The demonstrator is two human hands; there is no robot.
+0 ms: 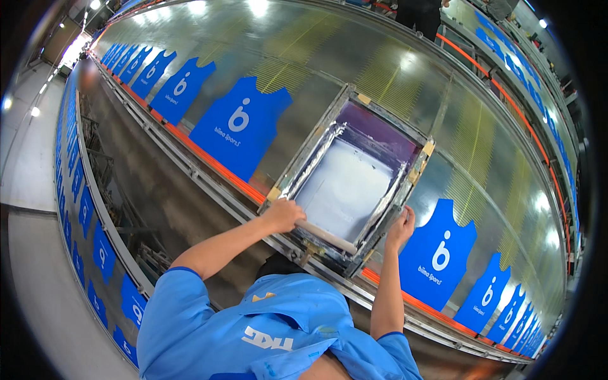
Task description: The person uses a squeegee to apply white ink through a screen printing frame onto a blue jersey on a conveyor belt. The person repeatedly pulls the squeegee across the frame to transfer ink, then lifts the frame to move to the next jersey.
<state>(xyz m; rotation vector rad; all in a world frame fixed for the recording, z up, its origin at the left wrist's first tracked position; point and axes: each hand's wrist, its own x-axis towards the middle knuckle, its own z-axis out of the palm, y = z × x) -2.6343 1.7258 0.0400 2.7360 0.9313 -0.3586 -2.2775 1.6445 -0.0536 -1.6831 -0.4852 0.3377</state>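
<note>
Screen frame: 1 rectangular frame [311, 142] with taped corners, lying at a slant over the long metal table [202, 39], its lower end at the near edge by the person's torso.
Frame contents: white ink [348, 180] pooled across the middle; purple mesh [380, 131] bare at the far end.
Pale bar: 1 long bar [329, 237] across the near end of the frame, over the ink.
Left hand: [284, 216] fingers closed on the bar's left end; contact with the frame below cannot be told.
Right hand: [399, 228] at the outer side of the right rail, fingers curled; clamped or merely resting, cannot tell.
Adjacent garments: 1 blue garment piece [263, 109] left of the frame, 1 matching piece [457, 240] to the right, both flat, with white prints.
Handling, judged: frame rigid and fairly heavy; mesh taut, easily damaged; wet ink slippery.
Hold points, judged: both side rails for the frame, both dry ends for the bar; avoid mesh and inked inner walls.
</note>
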